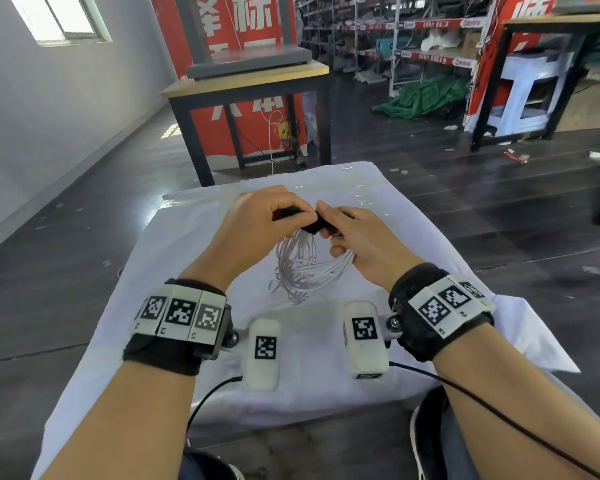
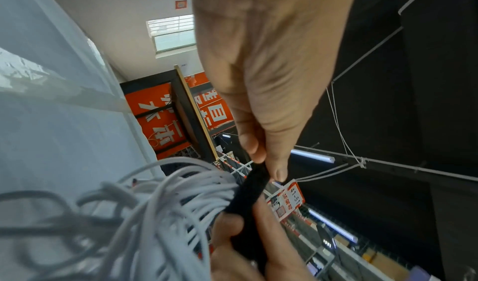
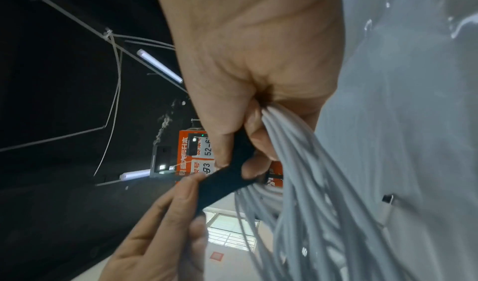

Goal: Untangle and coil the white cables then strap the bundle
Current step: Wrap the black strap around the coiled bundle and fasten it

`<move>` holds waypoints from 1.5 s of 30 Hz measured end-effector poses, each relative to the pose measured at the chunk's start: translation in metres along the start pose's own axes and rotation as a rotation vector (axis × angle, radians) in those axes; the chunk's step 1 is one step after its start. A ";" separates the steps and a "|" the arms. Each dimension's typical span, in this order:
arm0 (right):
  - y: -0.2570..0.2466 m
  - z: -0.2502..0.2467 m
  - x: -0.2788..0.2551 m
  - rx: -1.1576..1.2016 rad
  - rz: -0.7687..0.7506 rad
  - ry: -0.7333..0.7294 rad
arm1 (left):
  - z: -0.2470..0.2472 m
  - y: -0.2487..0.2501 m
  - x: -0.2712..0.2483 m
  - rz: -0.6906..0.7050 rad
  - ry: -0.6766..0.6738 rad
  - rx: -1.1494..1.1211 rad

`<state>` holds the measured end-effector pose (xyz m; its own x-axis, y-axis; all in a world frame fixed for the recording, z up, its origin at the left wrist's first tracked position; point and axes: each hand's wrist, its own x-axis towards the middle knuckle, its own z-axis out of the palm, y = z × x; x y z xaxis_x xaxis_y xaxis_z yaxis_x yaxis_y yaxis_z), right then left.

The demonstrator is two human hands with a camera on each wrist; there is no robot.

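Both hands hold a cable bundle above a cloth-covered table.
The left hand and right hand pinch a black strap at the top of the coiled white cables, over the white cloth.

A white cloth is covering the near table, while a black-framed wooden table is standing beyond it before a red banner. A green tarp is lying crumpled on the dark floor beside storage shelves.
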<state>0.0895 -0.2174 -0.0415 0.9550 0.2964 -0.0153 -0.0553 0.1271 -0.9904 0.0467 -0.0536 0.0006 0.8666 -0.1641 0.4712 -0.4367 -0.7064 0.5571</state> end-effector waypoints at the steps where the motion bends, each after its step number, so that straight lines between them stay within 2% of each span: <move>1: 0.000 0.001 -0.001 -0.048 0.004 -0.016 | -0.003 -0.001 0.000 -0.009 0.010 -0.016; 4: -0.004 0.003 -0.004 -0.065 0.053 -0.129 | -0.011 -0.012 0.002 -0.047 0.172 -0.066; 6: -0.007 0.004 -0.005 -0.033 0.077 -0.200 | -0.010 -0.019 0.003 -0.115 0.220 -0.106; 11: -0.006 0.002 -0.009 -0.115 0.015 -0.252 | 0.009 -0.019 0.000 -0.353 0.039 -0.394; 15: -0.010 0.000 -0.011 -0.120 -0.014 -0.239 | 0.017 -0.017 0.000 -0.476 -0.036 -0.486; 19: -0.011 0.003 -0.012 -0.099 -0.025 -0.224 | 0.019 -0.019 0.000 -0.469 -0.029 -0.464; 25: -0.010 0.004 -0.008 -0.068 -0.010 -0.135 | 0.018 -0.009 -0.002 -0.468 -0.081 -0.560; 29: -0.005 0.003 -0.006 -0.186 -0.041 -0.044 | 0.017 -0.011 -0.001 -0.458 -0.201 -0.510; 31: -0.002 0.003 -0.005 -0.161 -0.021 -0.024 | 0.017 -0.011 -0.003 -0.453 -0.249 -0.471; 39: -0.002 0.003 -0.005 -0.231 0.050 -0.025 | 0.019 -0.013 -0.001 -0.526 -0.251 -0.432; 45: 0.002 0.006 -0.003 -0.225 -0.006 -0.021 | 0.020 -0.011 -0.004 -0.558 -0.304 -0.639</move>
<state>0.0849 -0.2125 -0.0430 0.9487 0.3162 -0.0086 0.0193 -0.0848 -0.9962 0.0532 -0.0585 -0.0207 0.9795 -0.1514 -0.1327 0.0947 -0.2353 0.9673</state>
